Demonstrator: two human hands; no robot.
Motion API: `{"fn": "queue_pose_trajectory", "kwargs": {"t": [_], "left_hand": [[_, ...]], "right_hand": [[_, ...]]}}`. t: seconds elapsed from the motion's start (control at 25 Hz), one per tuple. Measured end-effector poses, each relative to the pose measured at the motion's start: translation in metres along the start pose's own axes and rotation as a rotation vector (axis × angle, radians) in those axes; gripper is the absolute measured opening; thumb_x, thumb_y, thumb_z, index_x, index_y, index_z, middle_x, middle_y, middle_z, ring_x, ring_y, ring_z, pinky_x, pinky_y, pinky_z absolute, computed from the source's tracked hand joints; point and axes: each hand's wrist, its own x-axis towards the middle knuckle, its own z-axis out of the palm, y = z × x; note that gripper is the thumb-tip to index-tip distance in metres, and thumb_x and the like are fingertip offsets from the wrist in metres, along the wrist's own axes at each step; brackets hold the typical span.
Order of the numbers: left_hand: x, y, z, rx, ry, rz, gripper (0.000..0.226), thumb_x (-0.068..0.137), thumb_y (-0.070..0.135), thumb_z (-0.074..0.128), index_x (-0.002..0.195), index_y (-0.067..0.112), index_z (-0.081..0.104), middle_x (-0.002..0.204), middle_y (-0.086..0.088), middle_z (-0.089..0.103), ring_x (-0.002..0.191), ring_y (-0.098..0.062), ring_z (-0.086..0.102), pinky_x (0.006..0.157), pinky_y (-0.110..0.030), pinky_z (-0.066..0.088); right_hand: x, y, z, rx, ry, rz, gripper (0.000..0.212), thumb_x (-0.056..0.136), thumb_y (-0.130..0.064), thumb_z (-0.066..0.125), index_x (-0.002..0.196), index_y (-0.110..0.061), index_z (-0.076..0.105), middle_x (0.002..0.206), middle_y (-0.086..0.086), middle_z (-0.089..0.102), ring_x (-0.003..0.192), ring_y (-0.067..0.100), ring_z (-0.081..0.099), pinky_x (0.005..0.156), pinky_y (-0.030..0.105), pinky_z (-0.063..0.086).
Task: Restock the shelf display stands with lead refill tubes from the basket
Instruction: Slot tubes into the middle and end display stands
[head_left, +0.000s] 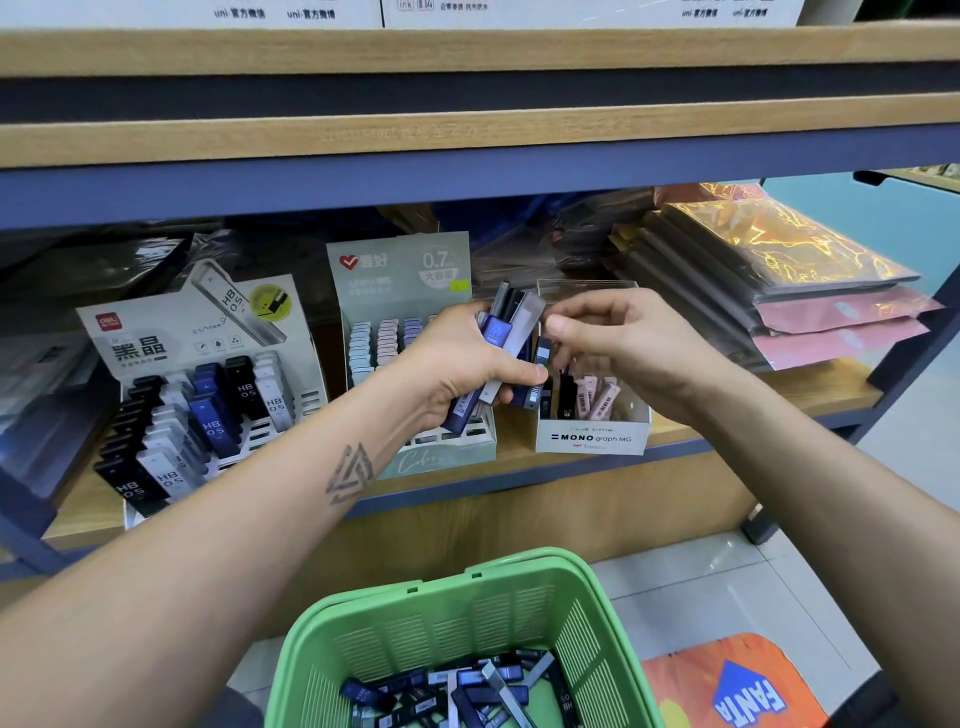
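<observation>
**Hands sorting lead refill tubes at a stationery shelf**

Head view, looking down over both forearms toward a wooden shelf (810, 395) with a blue metal frame. The left hand (462, 364) is curled round a bundle of lead refill tubes (506, 332), blue, grey and clear, held fanned upward in front of the middle stand. The right hand (618, 343) has its fingers bent inward and pinches a single dark tube (543, 354) between thumb and fingertips, just beside the bundle and above the white Mono box (592, 439). That box stands on the shelf edge and holds black and pale pink tubes upright, some tilted.

To the left of the hands stands the green-grey 0.7 display stand (400, 270), its rows filled with pastel tube caps; its lower front is partly hidden by the left wrist. Further left is the white HB 0.5 display stand (156, 338), with stepped rows of black, white and blue tubes and several bare slots near its right side. A triangular tattoo (350, 473) marks the left forearm.

At the bottom centre, below the shelf, a green plastic basket (415, 639) holds a loose heap of further refill tubes (467, 691), mostly dark blue and black, lying flat and crossed. To the right on the shelf lies a stack of wrapped flat packets (810, 270), gold on top and pink beneath. An orange mat (737, 686) with blue lettering lies on the tiled floor beside the basket.
</observation>
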Motion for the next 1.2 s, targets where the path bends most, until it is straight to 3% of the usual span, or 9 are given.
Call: {"fn": "queue_pose_trajectory", "kwargs": {"t": [0.12, 0.24, 0.32, 0.48, 0.64, 0.88, 1.0, 1.12, 1.2], "left_hand": [[-0.002, 0.001, 0.003, 0.005, -0.011, 0.001, 0.036, 0.067, -0.003, 0.088, 0.092, 0.008, 0.064, 0.076, -0.01, 0.071, 0.068, -0.031, 0.066, 0.06, -0.035, 0.056], [0.0, 0.002, 0.0, -0.039, 0.022, -0.031, 0.023, 0.074, 0.0, 0.084, 0.084, 0.005, 0.064, 0.075, -0.014, 0.071, 0.054, -0.023, 0.061, 0.05, -0.028, 0.051], [0.003, 0.005, -0.007, -0.064, 0.052, -0.069, 0.012, 0.079, -0.002, 0.077, 0.082, 0.001, 0.065, 0.085, -0.022, 0.073, 0.049, -0.019, 0.056, 0.049, -0.025, 0.047], [0.004, 0.007, -0.009, -0.072, 0.042, -0.111, 0.009, 0.081, -0.003, 0.074, 0.083, -0.002, 0.065, 0.086, -0.025, 0.074, 0.047, -0.017, 0.056, 0.051, -0.026, 0.046], [0.004, 0.006, -0.007, -0.048, 0.038, -0.11, 0.022, 0.08, -0.003, 0.076, 0.098, -0.007, 0.065, 0.087, -0.024, 0.074, 0.045, -0.016, 0.056, 0.048, -0.026, 0.047], [0.006, 0.002, -0.01, -0.057, 0.022, -0.099, 0.024, 0.079, -0.003, 0.076, 0.099, -0.008, 0.064, 0.085, -0.024, 0.074, 0.046, -0.018, 0.056, 0.054, -0.028, 0.047], [0.006, 0.002, -0.009, -0.057, 0.018, -0.093, 0.02, 0.079, -0.004, 0.076, 0.095, -0.006, 0.064, 0.085, -0.024, 0.074, 0.046, -0.018, 0.055, 0.052, -0.027, 0.047], [0.005, 0.002, -0.01, -0.058, 0.016, -0.096, 0.02, 0.078, -0.005, 0.076, 0.094, -0.005, 0.063, 0.086, -0.025, 0.074, 0.046, -0.018, 0.056, 0.052, -0.028, 0.048], [0.004, 0.002, -0.009, -0.049, 0.016, -0.102, 0.021, 0.078, -0.005, 0.077, 0.094, -0.005, 0.064, 0.086, -0.025, 0.074, 0.047, -0.019, 0.056, 0.052, -0.028, 0.049]], "right_hand": [[0.001, 0.0, 0.005, -0.051, -0.025, -0.007, 0.019, 0.082, -0.003, 0.08, 0.1, -0.005, 0.074, 0.087, 0.012, 0.075, 0.079, 0.023, 0.073, 0.075, 0.032, 0.058], [0.002, -0.002, -0.011, -0.036, 0.069, 0.014, 0.018, 0.078, 0.004, 0.081, 0.092, -0.005, 0.074, 0.081, 0.012, 0.074, 0.077, 0.024, 0.074, 0.075, 0.034, 0.06], [0.005, -0.002, -0.018, -0.234, 0.132, -0.009, 0.018, 0.077, 0.001, 0.083, 0.089, -0.009, 0.076, 0.08, 0.008, 0.075, 0.078, 0.021, 0.074, 0.077, 0.034, 0.062], [0.006, 0.007, -0.005, -0.753, 0.094, -0.068, 0.016, 0.082, -0.009, 0.082, 0.088, -0.022, 0.075, 0.08, -0.01, 0.07, 0.076, 0.002, 0.066, 0.07, 0.016, 0.053], [0.01, 0.02, 0.007, -0.884, 0.05, -0.114, 0.012, 0.083, -0.015, 0.081, 0.088, -0.025, 0.076, 0.081, -0.01, 0.069, 0.078, 0.01, 0.067, 0.078, 0.031, 0.055], [0.011, 0.045, 0.022, -1.06, 0.088, -0.237, 0.004, 0.085, -0.022, 0.079, 0.089, -0.022, 0.079, 0.095, -0.004, 0.066, 0.093, 0.021, 0.056, 0.079, 0.037, 0.048], [0.01, 0.042, 0.019, -1.003, 0.107, -0.266, 0.009, 0.089, -0.025, 0.075, 0.091, -0.019, 0.081, 0.101, -0.002, 0.066, 0.098, 0.021, 0.055, 0.082, 0.04, 0.048], [0.01, 0.027, -0.006, -0.781, 0.268, -0.13, 0.013, 0.093, -0.021, 0.07, 0.095, -0.014, 0.08, 0.096, 0.0, 0.072, 0.088, 0.017, 0.063, 0.08, 0.032, 0.05], [0.007, 0.029, -0.025, -0.824, 0.297, -0.032, 0.01, 0.091, -0.017, 0.071, 0.095, -0.014, 0.079, 0.094, 0.004, 0.075, 0.088, 0.021, 0.068, 0.084, 0.034, 0.054]]}}
